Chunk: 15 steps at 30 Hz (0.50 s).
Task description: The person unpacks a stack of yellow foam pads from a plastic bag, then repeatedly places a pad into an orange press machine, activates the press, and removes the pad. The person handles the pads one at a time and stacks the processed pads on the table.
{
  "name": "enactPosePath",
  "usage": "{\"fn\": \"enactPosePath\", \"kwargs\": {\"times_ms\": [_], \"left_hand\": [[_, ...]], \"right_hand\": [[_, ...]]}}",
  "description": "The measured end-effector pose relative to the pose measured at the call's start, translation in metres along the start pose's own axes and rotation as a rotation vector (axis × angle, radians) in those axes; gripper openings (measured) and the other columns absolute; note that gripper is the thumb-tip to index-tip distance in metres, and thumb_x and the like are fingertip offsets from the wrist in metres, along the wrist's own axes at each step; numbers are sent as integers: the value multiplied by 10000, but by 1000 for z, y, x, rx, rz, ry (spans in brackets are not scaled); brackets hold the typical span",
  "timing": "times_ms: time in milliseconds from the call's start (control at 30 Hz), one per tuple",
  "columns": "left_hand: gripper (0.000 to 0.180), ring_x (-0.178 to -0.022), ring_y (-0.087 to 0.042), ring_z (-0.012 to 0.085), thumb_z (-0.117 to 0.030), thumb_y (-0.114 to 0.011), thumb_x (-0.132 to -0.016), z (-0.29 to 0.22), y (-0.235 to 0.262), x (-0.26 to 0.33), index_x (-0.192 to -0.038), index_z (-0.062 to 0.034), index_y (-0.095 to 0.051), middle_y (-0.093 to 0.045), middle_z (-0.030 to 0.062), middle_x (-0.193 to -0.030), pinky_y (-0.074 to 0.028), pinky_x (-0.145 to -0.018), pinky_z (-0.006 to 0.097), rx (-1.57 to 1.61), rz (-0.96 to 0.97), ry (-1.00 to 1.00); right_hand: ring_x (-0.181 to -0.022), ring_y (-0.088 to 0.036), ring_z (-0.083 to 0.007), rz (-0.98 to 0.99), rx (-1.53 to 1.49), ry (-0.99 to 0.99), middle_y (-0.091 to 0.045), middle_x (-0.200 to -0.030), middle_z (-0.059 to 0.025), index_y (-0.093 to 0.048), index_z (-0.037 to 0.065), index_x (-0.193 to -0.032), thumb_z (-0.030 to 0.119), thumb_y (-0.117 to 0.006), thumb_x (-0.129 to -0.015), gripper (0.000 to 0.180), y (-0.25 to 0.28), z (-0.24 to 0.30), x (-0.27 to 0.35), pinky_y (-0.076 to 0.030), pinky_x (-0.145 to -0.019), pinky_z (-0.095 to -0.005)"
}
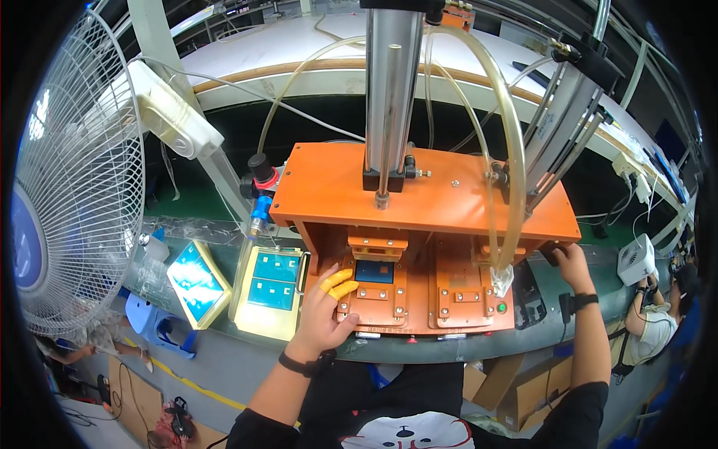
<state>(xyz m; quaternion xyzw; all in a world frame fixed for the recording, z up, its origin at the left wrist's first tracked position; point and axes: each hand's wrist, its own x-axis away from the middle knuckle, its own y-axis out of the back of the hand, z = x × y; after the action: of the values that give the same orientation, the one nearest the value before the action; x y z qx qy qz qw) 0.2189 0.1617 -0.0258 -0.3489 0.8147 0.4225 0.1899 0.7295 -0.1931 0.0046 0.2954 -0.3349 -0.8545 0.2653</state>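
Note:
My left hand is at the left fixture of an orange press. Yellow covers wrap two of its fingers, which are stretched out with their tips at the left edge of a dark blue panel. That panel lies flat in the fixture, below an orange pressing block. My right hand is by the right end of the press, fingers bent around a dark flat piece that is partly hidden. The right fixture has a similar base plate, partly behind a clear hose.
Left of the press lie a yellow tray with blue panels and a tilted yellow-edged stack. A large fan stands at far left. Air cylinders and hoses rise above the press. Another person sits far right.

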Motion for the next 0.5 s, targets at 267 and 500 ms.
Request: {"fn": "enactPosePath", "kwargs": {"times_ms": [267,500], "left_hand": [[476,-1414,-510,482,-340,-676,-950,4,-5,2,-1276,6,-696,-632,225,-1399,-419,-1168,530,46,-20,32],[427,-1439,-479,476,-294,-617,-1020,9,-10,5,-1310,16,-666,-612,236,-1429,-374,-1204,526,86,-75,65]], "right_hand": [[-852,-653,-119,27,-252,-105,-714,-952,-46,-685,-54,-1002,74,-616,-1006,145,74,184,132,-518,-768,-292],[-709,-683,-337,277,-261,349,-676,-792,-142,-644,10,-830,191,-785,-862,231,64,278,188,-549,-654,-412]]}}
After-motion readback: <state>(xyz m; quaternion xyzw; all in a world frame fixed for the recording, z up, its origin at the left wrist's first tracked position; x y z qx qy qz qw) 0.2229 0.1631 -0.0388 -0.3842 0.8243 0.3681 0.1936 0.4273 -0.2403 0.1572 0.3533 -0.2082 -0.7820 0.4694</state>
